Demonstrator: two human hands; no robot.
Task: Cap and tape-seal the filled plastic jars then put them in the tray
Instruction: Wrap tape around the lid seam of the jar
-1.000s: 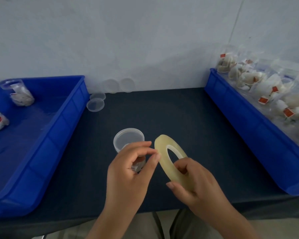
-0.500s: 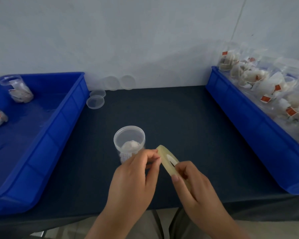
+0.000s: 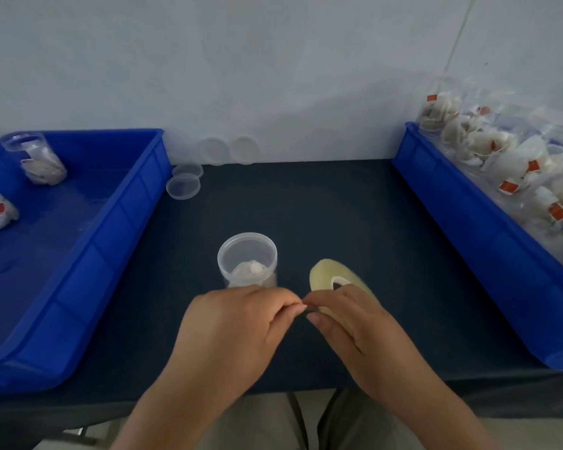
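Left hand (image 3: 241, 323) is pinching the edge of the tape roll (image 3: 320, 276), which the right hand (image 3: 351, 329) is gripping. Both are now sitting lower, at 6 o'clock of the capped jar (image 3: 247, 259), so peeling is probably starting.

Light: soft, even, rather dim, bluish.
Shadows: faint, diffuse on the wall (image 3: 306, 118).
Glare: pale sheen on the left tray (image 3: 78, 203) floor.
Edges: wide-angle bowing; slight softness overall.
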